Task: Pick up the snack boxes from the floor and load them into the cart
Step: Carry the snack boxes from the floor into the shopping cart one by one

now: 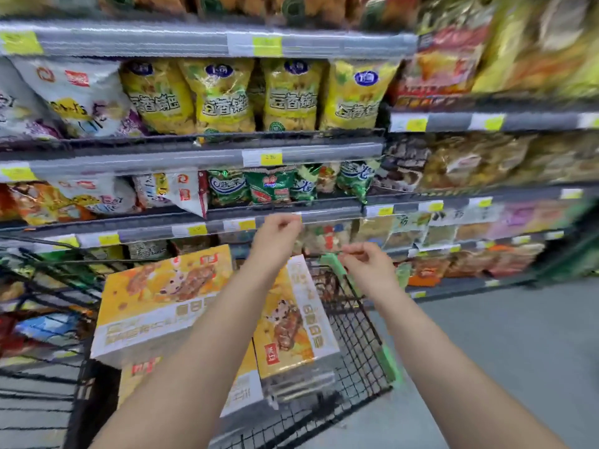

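Two bare forearms (201, 351) reach up from the bottom edge of the view, both raised above a shopping cart. On the person's left hand (275, 236) the fingers are loosely curled, and it holds nothing that can be made out. The right hand (368, 268) hangs a little lower and to the side, its fingers also loosely bent and empty, well apart from the other. Beneath them, the snack boxes (162, 299) lie stacked inside the cart (356, 335). They are flat orange-and-yellow cartons printed with pictures of chocolate-coated bars. The largest rests tilted on top at the left, a second (291, 322) lies just beside it under the left forearm, and part of a third (139, 377) shows underneath. The cart is black wire mesh with green trim (389, 364) along its right rim. Behind it, store shelves (194, 157) fill the upper view. One row holds yellow bags (220, 95) and the row below holds green bags (269, 186). Yellow price labels (270, 158) run along the shelf edges. Grey floor (502, 351) shows at the lower right. Much of the scene is blurred.
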